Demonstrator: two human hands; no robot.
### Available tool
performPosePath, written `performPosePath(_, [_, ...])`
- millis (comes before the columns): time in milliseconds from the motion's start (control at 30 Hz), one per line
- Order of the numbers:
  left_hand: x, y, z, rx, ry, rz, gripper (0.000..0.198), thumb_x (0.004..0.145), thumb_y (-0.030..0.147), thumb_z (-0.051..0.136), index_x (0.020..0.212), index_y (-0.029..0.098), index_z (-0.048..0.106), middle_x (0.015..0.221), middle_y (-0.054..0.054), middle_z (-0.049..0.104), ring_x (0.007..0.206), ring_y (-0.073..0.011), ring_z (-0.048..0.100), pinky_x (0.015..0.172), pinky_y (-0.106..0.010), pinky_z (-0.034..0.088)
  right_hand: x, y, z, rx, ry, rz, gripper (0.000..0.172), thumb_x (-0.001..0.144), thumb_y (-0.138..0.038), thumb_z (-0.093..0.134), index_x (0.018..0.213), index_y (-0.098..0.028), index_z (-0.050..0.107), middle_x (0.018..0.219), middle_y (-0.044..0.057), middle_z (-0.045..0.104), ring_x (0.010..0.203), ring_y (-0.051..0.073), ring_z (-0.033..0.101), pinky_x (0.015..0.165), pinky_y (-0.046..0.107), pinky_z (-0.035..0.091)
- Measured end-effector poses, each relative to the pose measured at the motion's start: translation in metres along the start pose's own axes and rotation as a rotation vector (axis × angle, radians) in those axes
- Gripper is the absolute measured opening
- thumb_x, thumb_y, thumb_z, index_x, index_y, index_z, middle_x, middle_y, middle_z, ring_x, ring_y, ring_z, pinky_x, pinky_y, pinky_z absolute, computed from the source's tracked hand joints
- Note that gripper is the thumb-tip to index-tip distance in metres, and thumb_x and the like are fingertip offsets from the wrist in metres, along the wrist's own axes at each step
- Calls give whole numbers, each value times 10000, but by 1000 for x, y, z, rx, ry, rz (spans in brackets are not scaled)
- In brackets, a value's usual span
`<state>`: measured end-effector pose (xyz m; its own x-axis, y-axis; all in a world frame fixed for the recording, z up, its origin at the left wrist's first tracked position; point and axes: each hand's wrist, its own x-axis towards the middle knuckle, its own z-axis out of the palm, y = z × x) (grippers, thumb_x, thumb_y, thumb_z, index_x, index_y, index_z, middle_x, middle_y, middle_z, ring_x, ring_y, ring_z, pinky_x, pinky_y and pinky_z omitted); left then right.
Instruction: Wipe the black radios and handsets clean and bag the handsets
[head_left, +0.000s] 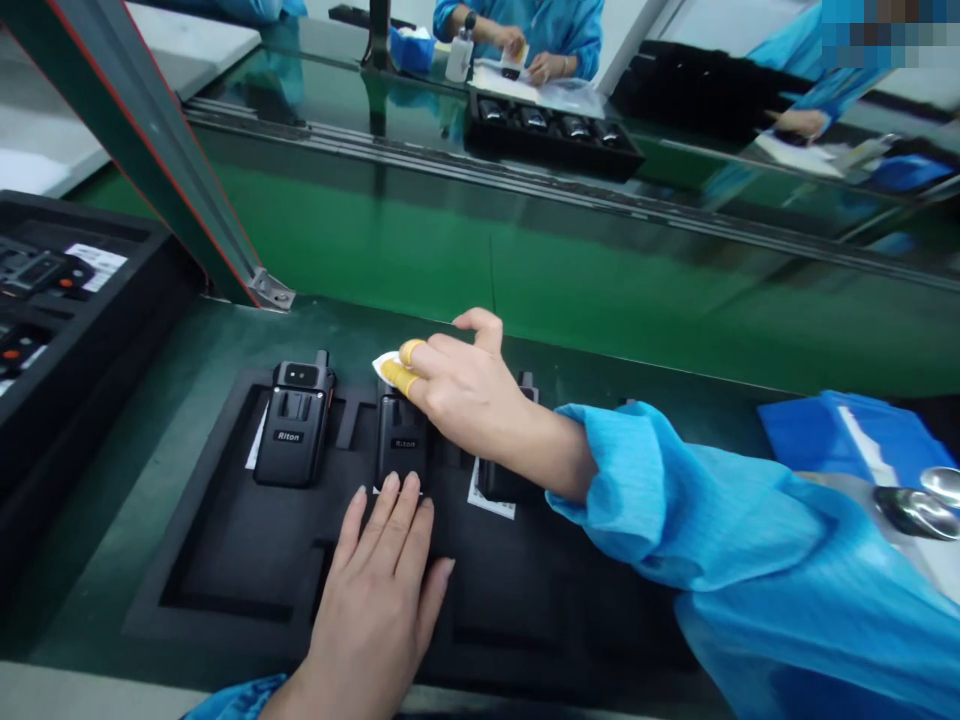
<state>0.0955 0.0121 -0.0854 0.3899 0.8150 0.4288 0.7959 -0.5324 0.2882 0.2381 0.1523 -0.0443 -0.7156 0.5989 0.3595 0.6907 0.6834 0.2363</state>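
While my left hand point(379, 590) lies open and flat in the head view, fingertips on the middle radio point(403, 447) in the foam tray point(225, 560), my right hand point(465, 392) pinches a white pad point(385, 361) at its top. I judge this midway: the left radio point(292, 425) sits seated, and the right radio point(504, 484) is mostly hidden under my wrist.

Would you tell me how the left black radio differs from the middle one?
The left black Riton radio lies untouched, its top in full view. The middle black radio has the left hand touching its lower end and the right hand holding a white slip over its top. Both lie flat in the black foam tray.
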Motion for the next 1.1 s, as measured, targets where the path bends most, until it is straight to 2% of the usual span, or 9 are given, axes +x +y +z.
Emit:
performPosePath(67, [0, 0, 0, 8, 0, 1, 308, 933, 257, 410, 1090, 105, 628, 1229, -116, 642, 1164, -256, 578, 1073, -412, 325, 2, -3, 0, -7, 19, -68, 317, 947, -132, 393, 758, -177, 643, 741, -29, 560, 685, 99, 389, 904, 431, 166])
performPosePath(133, [0, -2, 0, 22, 0, 1, 309, 933, 256, 409, 1087, 104, 630, 1225, -115, 645, 1157, -259, 583, 1063, -415, 336, 6, -3, 2, -8, -9, -73, 344, 946, -120, 374, 730, -183, 634, 727, -31, 556, 677, 98, 388, 917, 433, 174])
performPosePath(233, [0, -5, 0, 46, -12, 45, 308, 926, 265, 426, 1100, 107, 625, 1237, -108, 638, 1155, -258, 586, 1051, -414, 354, 14, 4, 3, 9, -89, 11, 372, 940, -115, 373, 679, -188, 628, 730, -28, 555, 674, 97, 390, 936, 440, 173])
performPosePath(367, [-1, -5, 1, 46, -12, 45, 304, 923, 263, 430, 1103, 112, 622, 1245, -106, 633, 1154, -253, 586, 1051, -416, 366, 13, 8, -1, 33, -94, 79, 371, 936, -108, 366, 705, -177, 649, 781, -6, 569, 687, 100, 400, 909, 454, 168])
performPosePath(533, [-1, 0, 3, 7, 15, -7, 298, 920, 244, 433, 1109, 103, 615, 1233, -122, 639, 1174, -261, 572, 1063, -434, 362, 11, -2, -6, 59, -141, -46, 351, 937, -115, 373, 729, -186, 646, 740, -26, 553, 675, 92, 389, 920, 435, 193])
performPosePath(733, [-3, 0, 4, 5, 25, -4, 293, 917, 242, 436, 1100, 105, 619, 1224, -124, 644, 1167, -263, 577, 1057, -449, 376, 21, 11, -8, 14, -195, 78, 347, 920, -110, 400, 704, -208, 654, 787, -15, 590, 662, 103, 394, 924, 442, 192])
performPosePath(833, [-4, -1, 5, 22, 19, 7, 307, 927, 254, 421, 1098, 100, 623, 1229, -121, 641, 1173, -269, 572, 1049, -451, 381, 17, 12, -10, 29, -162, 90, 351, 927, -110, 369, 765, -184, 671, 806, 4, 597, 676, 104, 406, 903, 445, 158])
performPosePath(1000, [-3, -2, 3, 27, -3, 14, 312, 929, 257, 426, 1116, 94, 615, 1244, -122, 632, 1184, -270, 563, 1070, -458, 353, 1, 4, -7, 72, -144, 23, 342, 933, -116, 376, 778, -173, 676, 766, -9, 590, 687, 102, 415, 905, 420, 109])
performPosePath(1100, [-3, -1, 2, 25, -12, 19, 313, 929, 255, 426, 1119, 92, 614, 1249, -124, 628, 1183, -269, 564, 1078, -460, 343, -13, 2, -5, 22, -131, 62, 316, 924, -100, 385, 834, -175, 678, 757, -10, 592, 705, 108, 429, 894, 410, 111])
